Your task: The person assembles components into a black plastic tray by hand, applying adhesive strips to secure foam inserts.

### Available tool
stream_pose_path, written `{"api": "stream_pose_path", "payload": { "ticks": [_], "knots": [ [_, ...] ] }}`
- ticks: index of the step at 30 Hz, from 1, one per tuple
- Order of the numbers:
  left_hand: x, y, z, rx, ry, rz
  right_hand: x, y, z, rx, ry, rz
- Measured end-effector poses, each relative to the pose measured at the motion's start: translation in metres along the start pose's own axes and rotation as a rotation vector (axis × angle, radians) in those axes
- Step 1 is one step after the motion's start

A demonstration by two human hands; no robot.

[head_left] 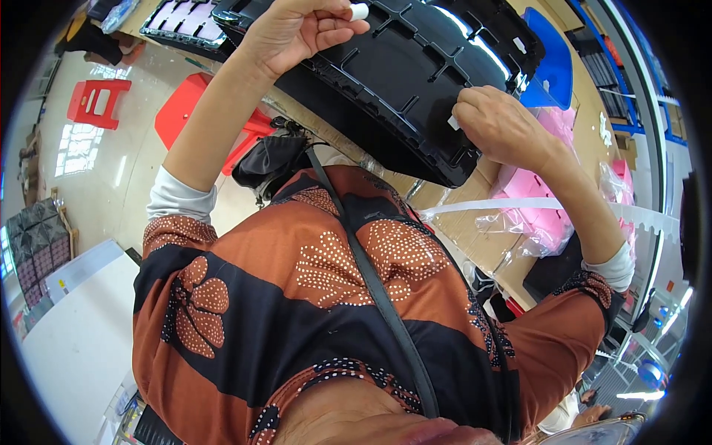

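Observation:
A glossy black molded plastic tray [415, 81] with slots and raised ribs lies tilted across the table edge in front of me. My left hand [315, 30] is over its left part, fingers curled, with a small white piece [359, 11] at the fingertips. At the tray's right end my right hand [504, 126] is closed in a pinch against the surface. A small white tab [454, 122] shows at those fingertips, touching or just above the black plastic. The exact kind of both white pieces is too small to tell.
A white strip with a notched edge [519, 205] stretches rightward below my right forearm. Pink pieces in clear plastic [519, 208] lie on the brown table covering [463, 226]. A blue bin [550, 59] stands behind. Red stools [100, 104] and a black bag [271, 159] are to the left.

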State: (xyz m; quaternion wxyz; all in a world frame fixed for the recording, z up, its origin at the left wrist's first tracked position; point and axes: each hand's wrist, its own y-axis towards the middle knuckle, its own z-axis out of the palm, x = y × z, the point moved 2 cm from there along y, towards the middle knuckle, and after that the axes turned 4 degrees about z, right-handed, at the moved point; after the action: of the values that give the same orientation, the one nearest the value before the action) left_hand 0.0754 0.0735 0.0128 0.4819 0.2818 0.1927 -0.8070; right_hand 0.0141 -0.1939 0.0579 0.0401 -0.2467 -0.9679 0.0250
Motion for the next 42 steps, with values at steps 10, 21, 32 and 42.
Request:
{"api": "stream_pose_path", "payload": {
  "ticks": [10,21,32,42],
  "knots": [
    [0.009,0.008,0.014,0.022,0.053,-0.062,-0.003,-0.012,-0.011,-0.018,0.074,0.004],
    [0.06,0.022,0.083,0.316,0.873,-0.261,0.011,-0.024,0.024,-0.685,0.435,0.51],
    [0.054,0.037,0.065,0.542,1.844,0.444,0.019,-0.019,0.049,-0.941,0.448,0.622],
    [0.051,0.022,0.078,0.555,1.683,0.308,0.017,-0.01,0.057,-0.998,0.364,0.568]
  ]
}}
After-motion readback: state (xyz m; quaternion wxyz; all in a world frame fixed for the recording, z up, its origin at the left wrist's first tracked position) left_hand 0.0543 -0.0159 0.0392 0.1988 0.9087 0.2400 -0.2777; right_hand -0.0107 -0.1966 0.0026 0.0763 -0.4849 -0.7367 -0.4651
